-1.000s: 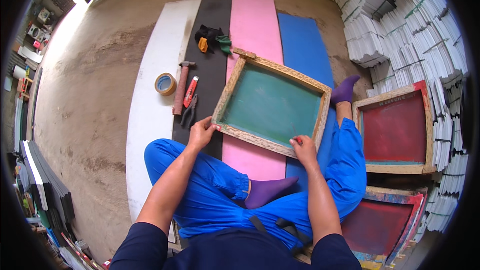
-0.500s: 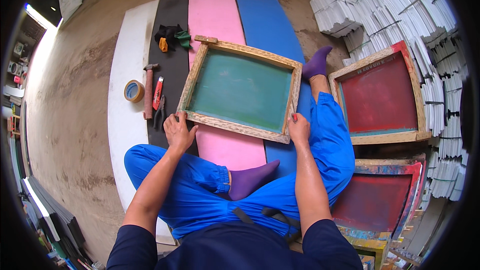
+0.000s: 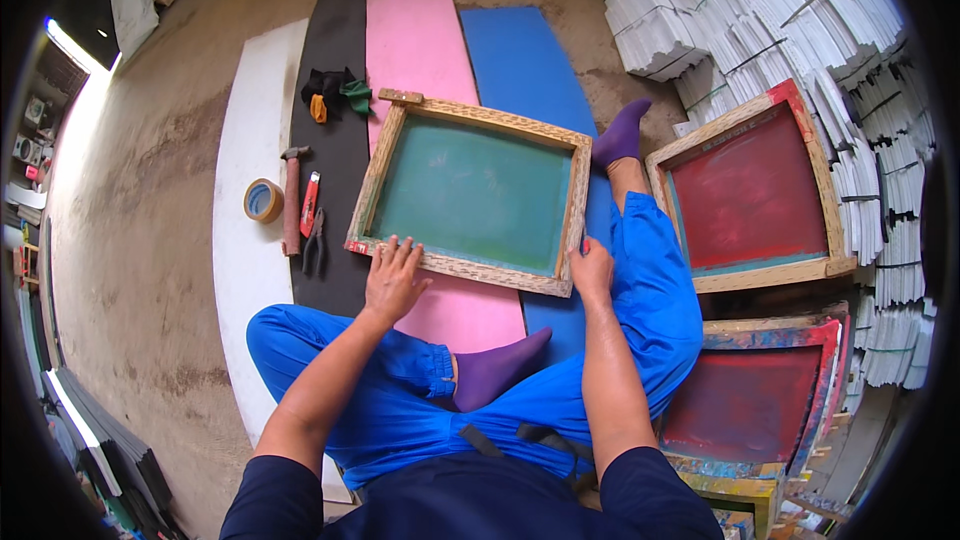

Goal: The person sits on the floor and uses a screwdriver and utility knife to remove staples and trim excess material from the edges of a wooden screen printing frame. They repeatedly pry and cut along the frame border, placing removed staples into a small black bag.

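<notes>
White, black, pink and blue boards (image 3: 415,45) lie side by side before us, smooth flat strips running lengthwise away from our seat, while bundled stacks of white sheets (image 3: 650,40) rise at our right. Over the pink and blue strips, its left end reaching across the black one, is our green-meshed wooden frame (image 3: 470,190), a rectangle whose long axis runs left to right on a slant, the right end swung nearer to us. Its rails are pale, mottled wood and its panel carries faint whitish smears. Past our right leg stand two red-meshed frames (image 3: 750,190), the nearer one crusted with paint. Our bare forearms (image 3: 610,360) reach forward: the left hand (image 3: 393,278) lies spread across the near rail, toward the left corner, gripping nothing; the right hand (image 3: 592,268) curls against the right rail by the near corner, and we cannot tell what its folded fingers hold. Off to the left rest a hammer (image 3: 292,200) with a reddish handle, a crumpled dark cloth bundle (image 3: 330,90), black pliers (image 3: 314,242), a slim red cutter (image 3: 310,203) and a round brown tape roll (image 3: 277,202).
</notes>
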The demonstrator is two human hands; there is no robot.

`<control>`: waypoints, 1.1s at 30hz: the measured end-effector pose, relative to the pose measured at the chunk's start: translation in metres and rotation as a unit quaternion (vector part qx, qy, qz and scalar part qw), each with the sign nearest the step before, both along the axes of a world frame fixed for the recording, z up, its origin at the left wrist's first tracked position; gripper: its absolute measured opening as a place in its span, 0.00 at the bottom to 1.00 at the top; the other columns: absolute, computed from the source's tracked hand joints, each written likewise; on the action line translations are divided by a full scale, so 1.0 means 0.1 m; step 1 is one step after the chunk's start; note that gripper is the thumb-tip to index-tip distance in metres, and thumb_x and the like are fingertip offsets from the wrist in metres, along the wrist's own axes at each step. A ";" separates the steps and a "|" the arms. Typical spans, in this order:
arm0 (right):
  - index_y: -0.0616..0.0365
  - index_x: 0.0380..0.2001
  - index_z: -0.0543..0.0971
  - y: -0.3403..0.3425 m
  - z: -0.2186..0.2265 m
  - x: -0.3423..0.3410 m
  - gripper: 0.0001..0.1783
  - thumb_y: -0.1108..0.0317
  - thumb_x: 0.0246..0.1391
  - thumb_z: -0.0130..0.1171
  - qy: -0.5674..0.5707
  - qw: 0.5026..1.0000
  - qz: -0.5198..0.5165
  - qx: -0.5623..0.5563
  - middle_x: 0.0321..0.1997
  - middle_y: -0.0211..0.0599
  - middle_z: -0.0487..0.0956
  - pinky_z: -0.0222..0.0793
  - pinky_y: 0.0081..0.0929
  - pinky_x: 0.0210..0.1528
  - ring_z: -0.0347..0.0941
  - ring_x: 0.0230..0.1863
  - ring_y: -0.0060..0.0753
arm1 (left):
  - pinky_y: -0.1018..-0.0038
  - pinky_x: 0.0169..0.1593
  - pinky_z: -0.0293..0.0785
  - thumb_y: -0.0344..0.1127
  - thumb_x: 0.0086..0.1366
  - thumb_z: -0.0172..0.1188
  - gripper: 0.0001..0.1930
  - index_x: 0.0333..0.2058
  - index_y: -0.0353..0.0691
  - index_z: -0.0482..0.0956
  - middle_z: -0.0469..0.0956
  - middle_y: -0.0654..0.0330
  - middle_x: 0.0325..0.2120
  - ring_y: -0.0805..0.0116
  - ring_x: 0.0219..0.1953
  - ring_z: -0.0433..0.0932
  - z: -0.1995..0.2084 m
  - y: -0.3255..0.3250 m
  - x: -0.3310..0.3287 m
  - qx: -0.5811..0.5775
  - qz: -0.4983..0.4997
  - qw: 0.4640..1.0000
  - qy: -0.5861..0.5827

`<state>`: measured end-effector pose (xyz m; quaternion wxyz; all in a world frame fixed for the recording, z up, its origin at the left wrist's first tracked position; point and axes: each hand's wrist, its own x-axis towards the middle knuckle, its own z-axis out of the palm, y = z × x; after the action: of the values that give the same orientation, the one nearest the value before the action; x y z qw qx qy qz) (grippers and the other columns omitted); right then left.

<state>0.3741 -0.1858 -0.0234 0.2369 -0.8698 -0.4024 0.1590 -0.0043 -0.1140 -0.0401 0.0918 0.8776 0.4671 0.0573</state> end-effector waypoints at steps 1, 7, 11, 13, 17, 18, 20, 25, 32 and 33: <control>0.62 0.51 0.81 -0.03 -0.03 -0.01 0.24 0.61 0.53 0.67 0.002 1.000 -0.002 0.001 0.42 0.59 0.83 0.75 0.49 0.49 0.80 0.46 0.62 | 0.47 0.73 0.51 0.51 0.60 0.69 0.38 0.67 0.43 0.69 0.66 0.54 0.67 0.47 0.73 0.57 -0.01 -0.03 0.05 0.008 0.002 1.000 0.001; 0.59 0.58 0.79 -0.03 0.06 -0.28 0.29 0.62 0.53 0.67 -0.027 0.998 0.019 -0.044 0.42 0.58 0.84 0.75 0.48 0.50 0.81 0.45 0.61 | 0.47 0.72 0.55 0.48 0.58 0.70 0.39 0.67 0.43 0.68 0.66 0.53 0.68 0.46 0.72 0.59 0.00 -0.12 0.03 0.057 -0.017 0.998 0.022; 0.58 0.57 0.79 -0.03 0.00 -0.26 0.28 0.62 0.53 0.67 -0.006 1.000 0.012 -0.016 0.43 0.56 0.84 0.75 0.48 0.50 0.81 0.45 0.60 | 0.48 0.72 0.55 0.47 0.57 0.70 0.39 0.66 0.43 0.69 0.66 0.51 0.67 0.46 0.71 0.60 -0.05 -0.11 -0.02 0.069 -0.032 0.997 0.033; 0.58 0.56 0.80 -0.01 -0.02 -0.25 0.27 0.61 0.53 0.68 0.007 1.000 -0.003 -0.004 0.42 0.56 0.84 0.75 0.49 0.49 0.81 0.45 0.60 | 0.48 0.72 0.55 0.48 0.58 0.69 0.38 0.65 0.43 0.70 0.68 0.50 0.66 0.45 0.71 0.61 -0.08 -0.10 -0.03 0.076 -0.035 0.996 0.032; 0.61 0.50 0.82 -0.01 -0.12 -0.16 0.24 0.58 0.53 0.69 -0.005 0.998 -0.056 0.034 0.40 0.56 0.84 0.75 0.49 0.47 0.81 0.44 0.60 | 0.48 0.72 0.54 0.55 0.57 0.69 0.38 0.63 0.44 0.72 0.70 0.46 0.60 0.44 0.66 0.65 0.03 -0.03 0.04 0.054 -0.022 0.998 -0.005; 0.61 0.47 0.83 0.00 -0.10 -0.15 0.24 0.57 0.52 0.69 -0.003 0.998 -0.062 0.033 0.39 0.56 0.84 0.75 0.49 0.46 0.81 0.44 0.60 | 0.48 0.72 0.54 0.57 0.56 0.70 0.39 0.63 0.45 0.73 0.71 0.46 0.59 0.44 0.65 0.65 0.11 -0.01 0.07 0.050 -0.018 0.999 -0.008; 0.63 0.42 0.83 -0.01 -0.03 -0.17 0.22 0.56 0.52 0.70 0.027 0.999 -0.046 -0.007 0.37 0.56 0.84 0.75 0.49 0.45 0.82 0.42 0.60 | 0.47 0.72 0.53 0.61 0.55 0.70 0.39 0.61 0.45 0.74 0.71 0.45 0.57 0.43 0.64 0.65 0.16 0.02 0.06 0.050 -0.014 0.999 -0.005; 0.63 0.31 0.80 -0.05 -0.01 -0.25 0.20 0.54 0.52 0.69 0.051 0.998 -0.025 -0.018 0.30 0.55 0.83 0.73 0.50 0.39 0.81 0.38 0.60 | 0.43 0.72 0.51 0.66 0.53 0.69 0.39 0.57 0.45 0.77 0.71 0.45 0.57 0.42 0.64 0.65 0.20 0.13 -0.09 0.041 -0.010 0.999 0.014; 0.62 0.39 0.80 0.17 -0.04 -0.04 0.23 0.52 0.52 0.70 0.080 0.994 -0.036 0.062 0.32 0.49 0.81 0.73 0.44 0.39 0.80 0.36 0.55 | 0.43 0.73 0.47 0.70 0.53 0.67 0.44 0.60 0.44 0.74 0.69 0.48 0.62 0.43 0.69 0.59 0.15 -0.11 0.35 -0.024 -0.118 0.993 -0.007; 0.62 0.40 0.80 0.22 -0.03 -0.03 0.23 0.52 0.52 0.70 0.082 0.994 -0.029 0.061 0.32 0.49 0.81 0.73 0.44 0.39 0.80 0.36 0.55 | 0.44 0.73 0.47 0.70 0.53 0.67 0.44 0.61 0.45 0.73 0.69 0.48 0.62 0.43 0.70 0.59 0.13 -0.17 0.48 -0.019 -0.153 0.988 -0.009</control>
<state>0.3715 -0.1634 -0.0264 0.3265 -0.8491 -0.3651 0.1979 0.0440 -0.1307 -0.0275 0.1200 0.9362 0.3278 0.0415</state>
